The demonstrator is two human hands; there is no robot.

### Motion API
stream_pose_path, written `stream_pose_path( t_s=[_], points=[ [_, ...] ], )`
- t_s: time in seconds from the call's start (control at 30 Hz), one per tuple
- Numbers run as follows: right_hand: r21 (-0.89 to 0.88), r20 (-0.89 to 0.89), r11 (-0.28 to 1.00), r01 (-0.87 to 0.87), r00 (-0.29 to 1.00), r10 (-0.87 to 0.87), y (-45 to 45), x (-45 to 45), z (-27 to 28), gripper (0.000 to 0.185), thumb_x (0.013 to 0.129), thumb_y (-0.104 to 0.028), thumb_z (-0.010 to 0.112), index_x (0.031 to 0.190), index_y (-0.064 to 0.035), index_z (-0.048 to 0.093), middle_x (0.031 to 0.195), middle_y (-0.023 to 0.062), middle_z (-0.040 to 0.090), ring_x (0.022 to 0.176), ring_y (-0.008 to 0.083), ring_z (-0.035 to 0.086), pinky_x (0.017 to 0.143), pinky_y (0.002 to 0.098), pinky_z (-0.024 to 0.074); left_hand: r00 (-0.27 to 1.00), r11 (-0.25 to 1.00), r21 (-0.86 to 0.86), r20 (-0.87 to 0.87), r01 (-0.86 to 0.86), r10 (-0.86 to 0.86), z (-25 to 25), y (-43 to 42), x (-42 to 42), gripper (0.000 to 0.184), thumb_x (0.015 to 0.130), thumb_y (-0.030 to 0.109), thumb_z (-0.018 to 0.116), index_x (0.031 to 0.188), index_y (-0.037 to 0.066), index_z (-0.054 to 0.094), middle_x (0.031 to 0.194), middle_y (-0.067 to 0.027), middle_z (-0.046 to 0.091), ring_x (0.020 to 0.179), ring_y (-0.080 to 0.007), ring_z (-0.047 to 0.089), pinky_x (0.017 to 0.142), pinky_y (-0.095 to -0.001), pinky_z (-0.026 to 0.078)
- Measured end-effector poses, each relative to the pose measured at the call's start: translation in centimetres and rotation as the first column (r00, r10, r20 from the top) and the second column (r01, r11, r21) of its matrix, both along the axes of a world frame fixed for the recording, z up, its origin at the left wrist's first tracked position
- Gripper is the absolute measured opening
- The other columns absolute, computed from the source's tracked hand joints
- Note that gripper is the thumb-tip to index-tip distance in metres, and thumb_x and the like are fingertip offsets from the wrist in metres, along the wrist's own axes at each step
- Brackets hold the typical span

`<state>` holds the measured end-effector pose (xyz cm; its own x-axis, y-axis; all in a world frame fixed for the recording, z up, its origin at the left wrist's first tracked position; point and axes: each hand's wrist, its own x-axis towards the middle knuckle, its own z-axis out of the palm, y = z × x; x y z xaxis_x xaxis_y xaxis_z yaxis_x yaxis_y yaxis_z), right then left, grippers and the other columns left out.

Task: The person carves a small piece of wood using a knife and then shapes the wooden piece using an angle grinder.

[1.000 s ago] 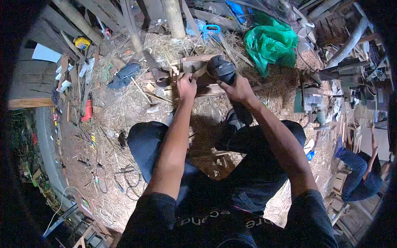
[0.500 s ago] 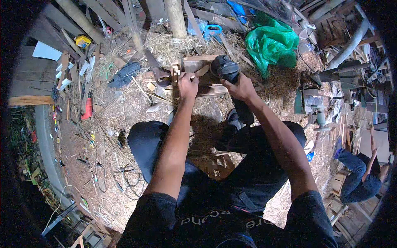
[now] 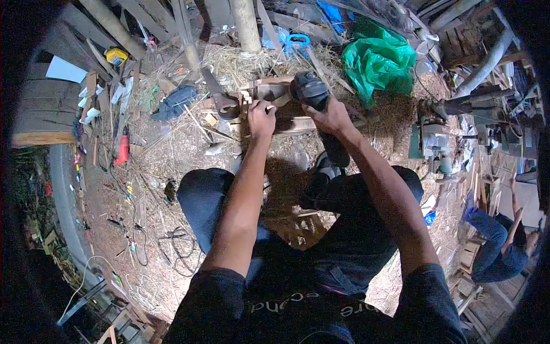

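Observation:
My right hand (image 3: 331, 117) is closed around the body of a black power tool that looks like an angle grinder (image 3: 312, 89). Its head rests over the right part of a low wooden frame or block (image 3: 295, 125) on the ground. My left hand (image 3: 262, 117) is closed at the frame's left end, fingers pinching a pale wooden piece (image 3: 281, 102) that reaches toward the grinder's head. Small light wood pieces (image 3: 245, 97) sit just beyond the left fingers. A dark hand tool with a holed handle (image 3: 226, 106), possibly a handsaw, lies left of the frame.
Straw and shavings cover the ground. A green plastic sheet (image 3: 378, 66) lies at upper right, a blue-handled item (image 3: 297, 43) behind the frame. A red tool (image 3: 122, 149) and tangled cords (image 3: 177, 246) are at left. Another person (image 3: 501, 246) sits at far right.
The grinder's head has turned slightly and shifted a little to the left, with my right hand moving along. My left hand stays almost in place on the wooden piece.

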<state>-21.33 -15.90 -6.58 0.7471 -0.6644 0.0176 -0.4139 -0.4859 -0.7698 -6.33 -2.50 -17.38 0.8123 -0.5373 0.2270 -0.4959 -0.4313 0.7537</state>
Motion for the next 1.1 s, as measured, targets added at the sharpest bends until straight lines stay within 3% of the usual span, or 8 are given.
stream_pose_path(
  t_s=[0.1, 0.3, 0.33, 0.43, 0.67, 0.83, 0.87, 1.1],
  points=[
    [0.045, -0.194, 0.999, -0.004, 0.981, 0.013, -0.5, 0.1, -0.1, 0.045, 0.073, -0.039, 0.072, 0.093, 0.0009, 0.063, 0.08, 0.0261, 0.064, 0.082, 0.0419, 0.064, 0.07, 0.0461, 0.0515, 1.0, 1.0, 0.019, -0.01, -0.019, 0.019, 0.4, 0.0, -0.1, 0.016, 0.067, 0.004, 0.072, 0.08, -0.001, 0.063, 0.082, -0.0176, 0.059, 0.081, -0.0361, 0.059, 0.073, -0.0426, 0.047],
    [0.015, -0.218, 0.993, -0.115, 0.969, 0.116, 0.6, 0.4, -1.9, 0.049, 0.072, -0.039, 0.074, 0.091, 0.0043, 0.061, 0.083, 0.0276, 0.063, 0.083, 0.0426, 0.063, 0.071, 0.0464, 0.0512, 0.991, 0.996, 0.064, 0.122, -0.056, 0.048, -0.8, 0.0, 0.3, 0.019, 0.064, 0.0, 0.07, 0.082, -0.002, 0.063, 0.087, -0.0169, 0.061, 0.086, -0.0361, 0.059, 0.076, -0.0429, 0.047],
    [-0.014, -0.07, 0.991, -0.132, 0.989, 0.131, 1.2, 0.3, -1.1, 0.05, 0.072, -0.04, 0.074, 0.087, 0.0055, 0.061, 0.08, 0.0291, 0.062, 0.08, 0.0434, 0.063, 0.07, 0.047, 0.0509, 0.99, 0.997, 0.034, 0.131, -0.064, 0.059, -1.4, 0.0, 0.4, 0.019, 0.064, 0.0, 0.07, 0.082, -0.002, 0.063, 0.088, -0.017, 0.061, 0.086, -0.0361, 0.059, 0.077, -0.043, 0.047],
    [-0.004, -0.273, 0.999, -0.047, 0.961, 0.045, 0.9, 0.9, -1.1, 0.05, 0.071, -0.04, 0.074, 0.09, 0.0047, 0.061, 0.082, 0.0297, 0.062, 0.082, 0.0441, 0.062, 0.071, 0.0471, 0.0507, 0.996, 0.998, 0.034, 0.074, -0.052, 0.049, -1.6, 0.0, 0.6, 0.018, 0.063, -0.001, 0.07, 0.079, -0.001, 0.062, 0.088, -0.0171, 0.061, 0.086, -0.0355, 0.059, 0.075, -0.0425, 0.047],
    [0.027, -0.204, 1.0, 0.002, 0.979, 0.004, -0.6, 0.8, -1.7, 0.051, 0.072, -0.04, 0.073, 0.092, 0.0053, 0.061, 0.084, 0.0292, 0.063, 0.083, 0.044, 0.063, 0.072, 0.0469, 0.0515, 1.0, 0.997, -0.071, 0.012, -0.026, 0.027, -1.8, 0.1, 0.6, 0.013, 0.065, -0.001, 0.07, 0.077, 0.001, 0.064, 0.08, -0.0134, 0.063, 0.071, -0.0282, 0.063, 0.065, -0.0363, 0.051],
    [0.007, -0.172, 0.992, -0.129, 0.977, 0.128, 0.9, 1.3, -1.3, 0.045, 0.073, -0.035, 0.072, 0.091, 0.0048, 0.062, 0.085, 0.0281, 0.064, 0.084, 0.0431, 0.063, 0.072, 0.0465, 0.0514, 0.996, 0.999, 0.011, 0.073, -0.045, 0.044, -2.6, 0.0, 1.1, 0.016, 0.061, 0.001, 0.071, 0.074, 0.001, 0.062, 0.085, -0.0162, 0.061, 0.083, -0.0342, 0.06, 0.07, -0.0411, 0.048],
    [0.093, -0.193, 0.983, -0.159, 0.966, 0.175, 1.0, 1.1, -0.7, 0.048, 0.074, -0.035, 0.073, 0.101, 0.0028, 0.061, 0.092, 0.0288, 0.063, 0.091, 0.0422, 0.062, 0.076, 0.0438, 0.0502, 0.992, 0.998, 0.005, 0.111, -0.058, 0.057, -3.3, 0.1, 1.3, 0.016, 0.061, 0.001, 0.071, 0.075, 0.001, 0.063, 0.085, -0.0162, 0.062, 0.084, -0.0345, 0.06, 0.071, -0.0413, 0.048],
    [0.024, -0.221, 0.999, -0.047, 0.974, 0.051, -0.4, 1.4, -0.3, 0.043, 0.073, -0.034, 0.073, 0.089, 0.0046, 0.062, 0.086, 0.0284, 0.064, 0.084, 0.0427, 0.063, 0.071, 0.0463, 0.051, 0.998, 0.997, 0.075, -0.05, -0.021, 0.025, -0.6, 0.3, 0.8, 0.016, 0.066, 0.004, 0.072, 0.081, 0.002, 0.066, 0.088, -0.0145, 0.064, 0.084, -0.0343, 0.061, 0.075, -0.04, 0.049]
  ],
)
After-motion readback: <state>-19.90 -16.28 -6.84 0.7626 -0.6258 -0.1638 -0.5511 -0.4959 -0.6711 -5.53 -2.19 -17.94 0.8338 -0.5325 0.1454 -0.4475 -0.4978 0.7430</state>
